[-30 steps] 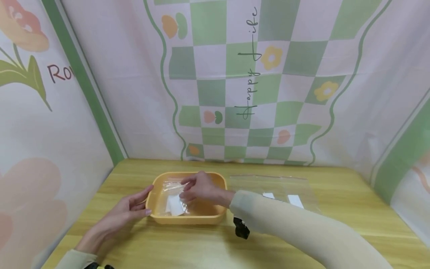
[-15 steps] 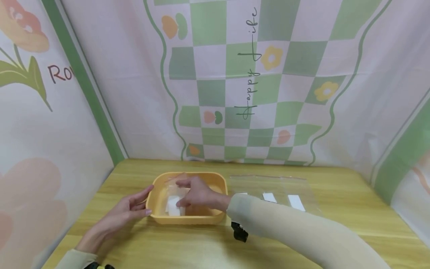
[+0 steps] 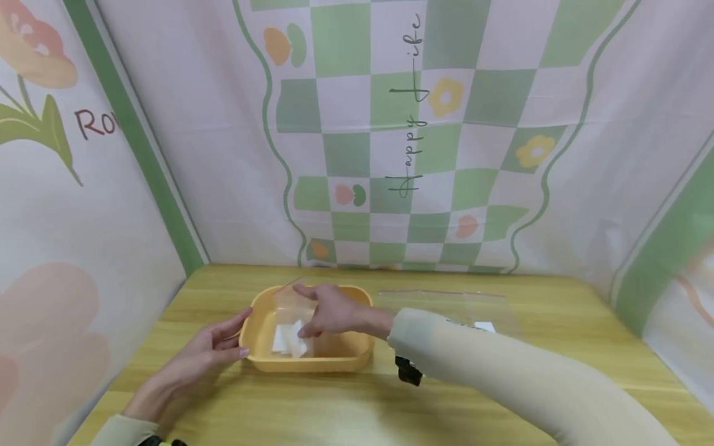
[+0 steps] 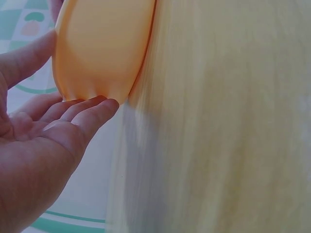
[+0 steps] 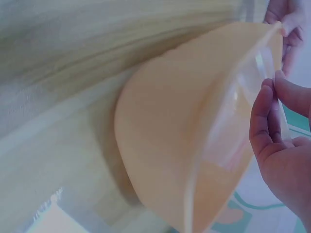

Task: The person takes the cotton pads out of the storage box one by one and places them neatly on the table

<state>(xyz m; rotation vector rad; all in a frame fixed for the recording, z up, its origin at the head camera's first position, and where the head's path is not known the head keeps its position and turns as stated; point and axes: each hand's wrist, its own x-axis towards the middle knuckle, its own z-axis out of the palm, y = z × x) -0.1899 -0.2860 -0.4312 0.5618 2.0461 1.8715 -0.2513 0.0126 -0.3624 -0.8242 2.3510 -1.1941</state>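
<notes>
A yellow plastic tub (image 3: 309, 364) stands on the wooden table. My left hand (image 3: 203, 348) holds its left end, with fingers and thumb spread along the rim and wall; the left wrist view shows the fingertips (image 4: 111, 104) against the wall. Over the tub, my right hand (image 3: 333, 311) pinches a clear zip bag (image 3: 290, 303) between thumb and fingers. The bag stands tilted, its zip edge raised above the back rim. White pieces (image 3: 283, 339), perhaps labels, show low in the tub; whether they belong to one bag or several I cannot tell.
Right of the tub, clear plastic bags (image 3: 440, 303) with red zip strips lie flat on the table (image 3: 312, 409). One white label (image 3: 484, 326) shows there; my right sleeve (image 3: 480, 353) covers part of them. A patterned curtain (image 3: 413, 155) hangs behind the table.
The right hand has raised the bag's zip edge above the tub's back rim, and the white piece under the fingers has shifted. The left hand keeps its place at the tub.
</notes>
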